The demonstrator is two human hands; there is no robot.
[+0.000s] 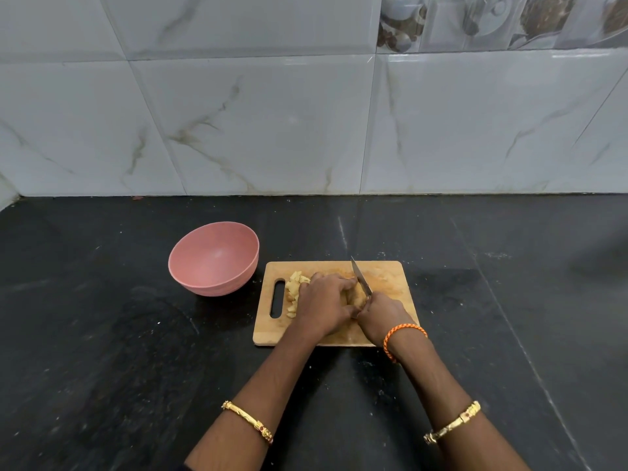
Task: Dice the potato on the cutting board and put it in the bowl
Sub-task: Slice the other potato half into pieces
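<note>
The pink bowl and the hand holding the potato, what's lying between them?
In the head view, a pile of diced potato and the cutting board's handle slot lie between the bowl and left hand.

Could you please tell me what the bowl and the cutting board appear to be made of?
The bowl looks like matte pink plastic or a fibre composite: an even colour, faintly speckled, with no glaze shine. The cutting board looks like pale unfinished wood, perhaps bamboo, with a worn, stained surface.

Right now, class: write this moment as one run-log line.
left hand holds potato | right hand grips knife, cutting | diced pieces on cutting board | bowl empty
</note>
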